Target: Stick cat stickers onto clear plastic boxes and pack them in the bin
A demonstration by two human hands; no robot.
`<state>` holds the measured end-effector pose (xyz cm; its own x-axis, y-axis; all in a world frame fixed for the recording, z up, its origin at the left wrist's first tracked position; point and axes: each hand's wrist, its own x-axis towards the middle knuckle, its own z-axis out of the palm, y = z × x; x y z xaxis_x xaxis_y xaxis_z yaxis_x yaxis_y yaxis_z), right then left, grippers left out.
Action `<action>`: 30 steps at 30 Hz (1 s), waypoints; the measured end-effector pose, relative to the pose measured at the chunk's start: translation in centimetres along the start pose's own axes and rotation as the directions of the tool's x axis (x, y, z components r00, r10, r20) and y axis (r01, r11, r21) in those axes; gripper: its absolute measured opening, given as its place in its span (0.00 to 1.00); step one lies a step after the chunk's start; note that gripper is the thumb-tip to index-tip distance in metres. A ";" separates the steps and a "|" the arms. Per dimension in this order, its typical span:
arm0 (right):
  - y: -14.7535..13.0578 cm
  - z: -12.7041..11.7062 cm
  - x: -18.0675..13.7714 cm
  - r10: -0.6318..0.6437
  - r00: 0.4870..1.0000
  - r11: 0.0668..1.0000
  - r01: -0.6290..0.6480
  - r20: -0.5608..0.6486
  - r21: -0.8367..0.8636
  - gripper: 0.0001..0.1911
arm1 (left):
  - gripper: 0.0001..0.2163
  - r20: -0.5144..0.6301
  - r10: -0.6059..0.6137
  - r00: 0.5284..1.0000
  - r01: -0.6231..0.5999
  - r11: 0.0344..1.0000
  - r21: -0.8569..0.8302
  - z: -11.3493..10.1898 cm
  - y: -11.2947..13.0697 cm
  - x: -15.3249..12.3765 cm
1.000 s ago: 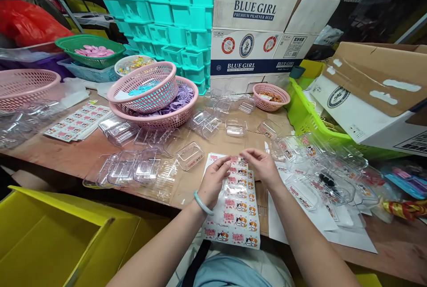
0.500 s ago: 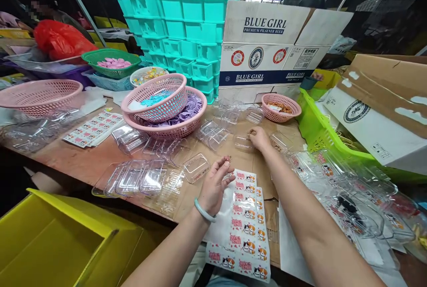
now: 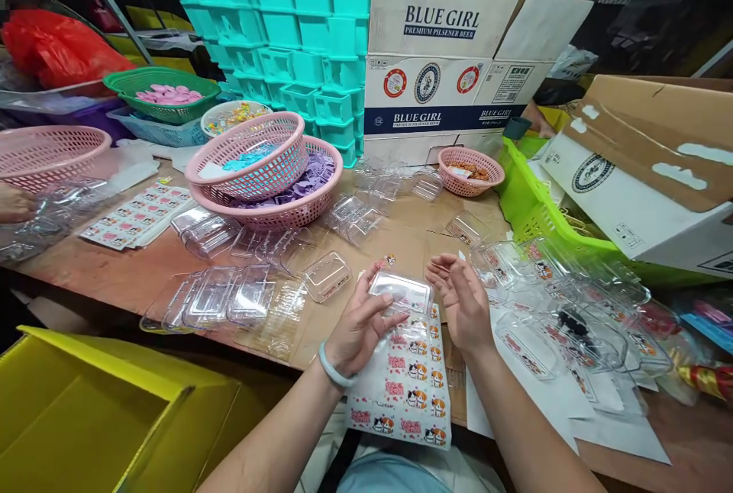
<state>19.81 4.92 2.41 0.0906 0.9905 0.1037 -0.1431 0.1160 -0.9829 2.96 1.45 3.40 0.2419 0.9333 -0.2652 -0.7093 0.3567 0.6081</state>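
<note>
My left hand (image 3: 363, 317), with a pale bangle on its wrist, has its thumb over the corner of a clear plastic case (image 3: 409, 291). A small cartoon sticker (image 3: 390, 259) shows at the tip of its index finger. To the right of the case, my right hand (image 3: 461, 298) is raised with curved fingers apart and nothing visible in it. Beneath both hands lie sheets of cat stickers (image 3: 418, 371) with pink lettering; some stickers are gone from the left side of the top sheet.
Stacked clear cases (image 3: 229, 298) lie left; stickered cases (image 3: 550, 310) spread right. Pink baskets (image 3: 275, 214) hold purple and blue pieces. A smaller pink basket (image 3: 470, 172), a green crate (image 3: 538, 195), a beer carton (image 3: 427, 81) and teal bins (image 3: 286, 27) stand behind. Another person's hand (image 3: 16, 203) is far left.
My right hand has come back from the table's middle toward my left hand, and a clear case is now at my left hand. The view has shifted slightly; another person's hand appears at left.
</note>
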 end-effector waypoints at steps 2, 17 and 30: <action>1.1 0.1 1.1 0.229 0.971 0.967 -0.235 0.070 0.102 0.24 | 0.27 0.067 -0.014 0.998 0.014 1.000 -0.007 -0.1 0.0 -0.8; -3.4 3.6 -3.2 0.093 0.995 0.993 -0.089 -0.040 0.077 0.11 | 0.23 -0.144 0.215 0.966 -0.207 0.976 0.068 -0.3 -1.7 -2.5; -2.2 2.9 -6.2 0.254 0.965 0.966 -0.256 -0.058 -0.032 0.12 | 0.18 -0.141 0.126 0.982 -0.103 0.981 0.163 -2.9 -3.1 -1.7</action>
<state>16.72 -1.24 4.33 0.1081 0.9815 -0.1583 -0.1303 -0.1439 -0.9810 2.81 -1.37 -0.24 0.0548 0.9557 -0.2891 -0.6131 0.2608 0.7457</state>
